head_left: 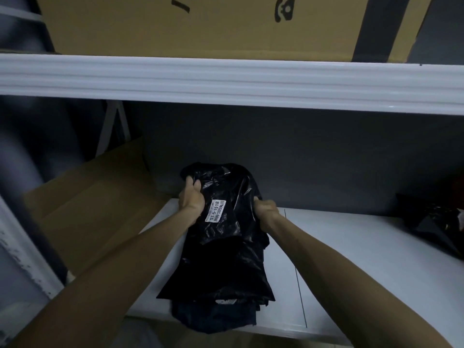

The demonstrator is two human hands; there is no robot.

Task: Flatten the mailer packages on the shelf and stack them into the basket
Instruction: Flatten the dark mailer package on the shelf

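Both hands, left hand (192, 199) and right hand (266, 209), grip black mailer (226, 237); label (216, 210) reads "57-5-1518".

Dim, bluish light; the lower shelf bay sits in deep shadow. Glare streaks the white shelf beam (226, 79) and the crinkled black mailer (226, 222). Wide-angle bending curves the edges, slightly soft

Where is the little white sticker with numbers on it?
The white sticker is on the black bag in the middle of the head view, between the left hand and the right hand.
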